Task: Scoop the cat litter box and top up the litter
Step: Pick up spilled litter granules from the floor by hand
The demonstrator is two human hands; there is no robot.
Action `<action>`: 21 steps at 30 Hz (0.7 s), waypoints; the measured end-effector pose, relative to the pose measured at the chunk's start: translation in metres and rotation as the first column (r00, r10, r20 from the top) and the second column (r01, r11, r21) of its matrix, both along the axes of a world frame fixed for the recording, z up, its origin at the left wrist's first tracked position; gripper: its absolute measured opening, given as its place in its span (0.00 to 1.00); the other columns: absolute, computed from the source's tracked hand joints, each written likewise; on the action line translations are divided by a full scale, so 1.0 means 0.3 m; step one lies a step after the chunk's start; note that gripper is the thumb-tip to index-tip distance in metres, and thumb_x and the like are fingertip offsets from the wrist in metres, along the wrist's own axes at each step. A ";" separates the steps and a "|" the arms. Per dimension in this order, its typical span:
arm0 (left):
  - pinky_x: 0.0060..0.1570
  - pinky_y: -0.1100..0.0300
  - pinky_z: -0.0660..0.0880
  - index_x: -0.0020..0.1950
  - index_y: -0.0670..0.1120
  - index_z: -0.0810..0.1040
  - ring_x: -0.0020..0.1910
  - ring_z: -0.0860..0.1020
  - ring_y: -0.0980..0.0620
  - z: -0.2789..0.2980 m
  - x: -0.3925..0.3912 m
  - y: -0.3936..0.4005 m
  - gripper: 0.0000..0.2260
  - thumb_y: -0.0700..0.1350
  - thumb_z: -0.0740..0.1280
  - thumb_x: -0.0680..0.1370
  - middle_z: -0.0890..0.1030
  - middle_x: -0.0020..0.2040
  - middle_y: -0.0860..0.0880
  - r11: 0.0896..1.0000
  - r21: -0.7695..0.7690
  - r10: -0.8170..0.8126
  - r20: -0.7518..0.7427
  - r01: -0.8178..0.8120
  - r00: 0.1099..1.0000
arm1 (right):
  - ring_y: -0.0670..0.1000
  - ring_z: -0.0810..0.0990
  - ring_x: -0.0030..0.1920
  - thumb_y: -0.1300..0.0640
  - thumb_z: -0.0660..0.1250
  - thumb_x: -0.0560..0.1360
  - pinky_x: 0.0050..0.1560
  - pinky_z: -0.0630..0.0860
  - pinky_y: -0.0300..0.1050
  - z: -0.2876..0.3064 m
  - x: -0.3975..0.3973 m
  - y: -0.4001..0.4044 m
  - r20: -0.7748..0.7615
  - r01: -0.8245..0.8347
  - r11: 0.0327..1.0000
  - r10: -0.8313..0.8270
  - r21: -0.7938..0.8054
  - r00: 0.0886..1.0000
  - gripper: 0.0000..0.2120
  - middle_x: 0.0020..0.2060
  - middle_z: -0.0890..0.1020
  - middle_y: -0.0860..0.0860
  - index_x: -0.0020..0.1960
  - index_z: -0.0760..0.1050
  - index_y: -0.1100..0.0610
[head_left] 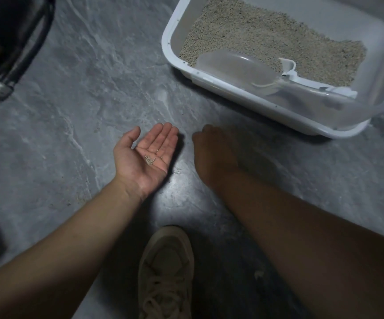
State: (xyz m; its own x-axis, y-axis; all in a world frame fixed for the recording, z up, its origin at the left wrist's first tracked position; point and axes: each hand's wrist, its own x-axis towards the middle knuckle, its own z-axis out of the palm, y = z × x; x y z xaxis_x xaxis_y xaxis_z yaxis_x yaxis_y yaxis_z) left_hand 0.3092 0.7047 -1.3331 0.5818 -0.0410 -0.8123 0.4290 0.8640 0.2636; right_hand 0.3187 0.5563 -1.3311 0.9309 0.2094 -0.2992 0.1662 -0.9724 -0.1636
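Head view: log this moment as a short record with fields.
left hand: palm up, open above the floor
in palm: litter granules, a small cluster
right hand: knuckles up, fingers curled down to the floor; any contents hidden
litter box: white, on the floor to the right, partly filled with litter
scoop: translucent, lying inside the box
shoe: beige, bottom centre

Left hand (146,155) palm-up cups litter grains (150,159) near litter box (209,79).
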 end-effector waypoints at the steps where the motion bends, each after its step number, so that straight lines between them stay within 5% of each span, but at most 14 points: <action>1: 0.58 0.51 0.80 0.62 0.35 0.79 0.56 0.84 0.40 0.001 0.000 -0.001 0.20 0.50 0.61 0.82 0.84 0.58 0.38 1.000 0.002 -0.003 -0.001 0.003 1.000 | 0.59 0.76 0.60 0.64 0.63 0.77 0.57 0.71 0.50 0.006 0.004 0.002 0.006 -0.013 1.000 0.013 0.000 1.000 0.13 0.59 0.76 0.58 0.60 0.75 0.57; 10: 0.58 0.51 0.80 0.62 0.35 0.79 0.56 0.84 0.40 0.000 -0.007 0.013 0.20 0.50 0.61 0.81 0.84 0.58 0.37 1.000 0.014 -0.015 -0.007 0.015 1.000 | 0.56 0.79 0.54 0.61 0.65 0.78 0.45 0.64 0.44 0.007 0.020 0.010 -0.005 0.015 0.997 -0.015 0.071 1.000 0.07 0.55 0.79 0.55 0.53 0.71 0.54; 13: 0.60 0.50 0.79 0.63 0.35 0.79 0.57 0.84 0.40 -0.009 -0.012 0.012 0.21 0.50 0.61 0.81 0.84 0.59 0.37 1.000 0.014 -0.026 -0.008 0.026 1.000 | 0.56 0.79 0.52 0.58 0.67 0.77 0.43 0.65 0.43 -0.007 0.006 0.013 -0.060 0.191 0.968 -0.183 0.162 0.981 0.06 0.51 0.81 0.55 0.48 0.70 0.54; 16: 0.61 0.48 0.79 0.63 0.34 0.78 0.58 0.83 0.38 -0.014 -0.015 -0.003 0.21 0.50 0.60 0.81 0.83 0.59 0.36 0.999 0.005 -0.052 -0.007 0.052 0.999 | 0.54 0.80 0.46 0.56 0.68 0.74 0.44 0.70 0.39 0.029 -0.040 0.043 -0.085 0.404 0.832 -0.403 0.380 0.911 0.06 0.44 0.83 0.54 0.47 0.77 0.59; 18: 0.60 0.46 0.79 0.62 0.35 0.79 0.59 0.83 0.39 -0.013 -0.017 -0.021 0.21 0.50 0.60 0.81 0.83 0.59 0.36 0.996 -0.012 -0.085 -0.009 0.085 0.996 | 0.52 0.80 0.43 0.57 0.67 0.75 0.41 0.70 0.34 0.066 -0.084 0.088 -0.147 0.396 0.766 -0.376 0.506 0.915 0.07 0.42 0.83 0.52 0.48 0.80 0.59; 21: 0.59 0.46 0.78 0.63 0.36 0.78 0.58 0.83 0.39 -0.004 -0.017 -0.044 0.21 0.51 0.61 0.81 0.83 0.59 0.37 0.992 -0.033 -0.126 -0.011 0.125 0.992 | 0.57 0.82 0.49 0.56 0.63 0.78 0.50 0.74 0.46 0.074 -0.133 0.139 -0.113 0.265 0.787 -0.244 0.557 0.963 0.12 0.49 0.84 0.58 0.53 0.83 0.59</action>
State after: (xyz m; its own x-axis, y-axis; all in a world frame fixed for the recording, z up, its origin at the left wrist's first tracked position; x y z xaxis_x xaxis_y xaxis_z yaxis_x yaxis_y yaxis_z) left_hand 0.3040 0.6914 -1.3343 0.5601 -0.1394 -0.8166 0.5375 0.8112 0.2303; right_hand 0.2788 0.5979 -1.3090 0.9662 0.1066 -0.2346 -0.0899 -0.7138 -0.6946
